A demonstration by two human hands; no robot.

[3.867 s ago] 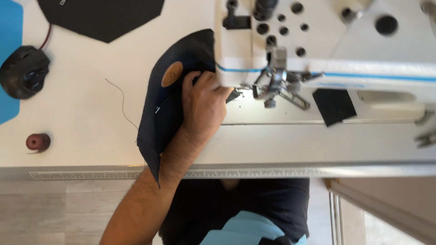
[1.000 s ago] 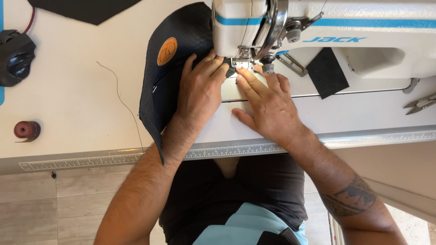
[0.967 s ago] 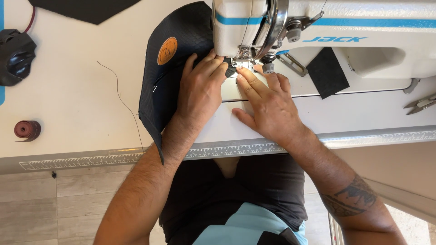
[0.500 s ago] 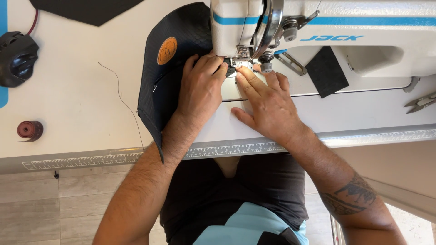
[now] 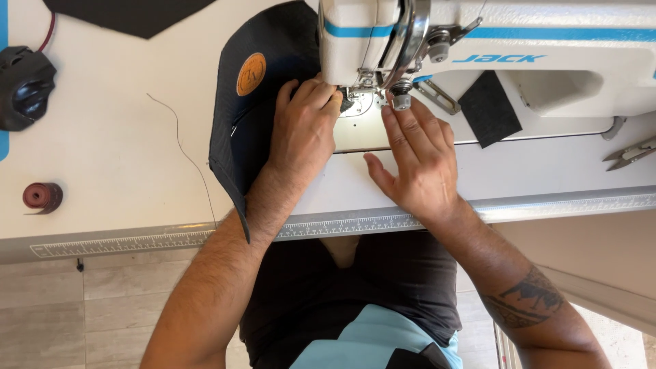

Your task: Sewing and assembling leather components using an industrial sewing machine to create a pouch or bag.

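A dark fabric piece [image 5: 256,109] with a round orange patch [image 5: 251,73] lies on the white table [image 5: 109,143], running under the head of a white sewing machine [image 5: 478,48]. My left hand [image 5: 301,133] presses flat on the fabric, fingertips right by the presser foot [image 5: 362,102]. My right hand [image 5: 417,160] rests flat on the machine bed to the right of the needle, fingers spread and pointing at the foot. Neither hand grips anything.
A small dark fabric patch [image 5: 488,108] lies on the machine bed. Thread snips [image 5: 632,152] sit at the right edge. A dark red spool [image 5: 42,197] and a black object [image 5: 24,85] are at the left. Another dark fabric piece [image 5: 130,14] lies at the top. A loose thread [image 5: 181,143] crosses the table.
The right hand came in since the oldest frame and settled by the needle. Over the last second both hands stay on the work, barely shifting.
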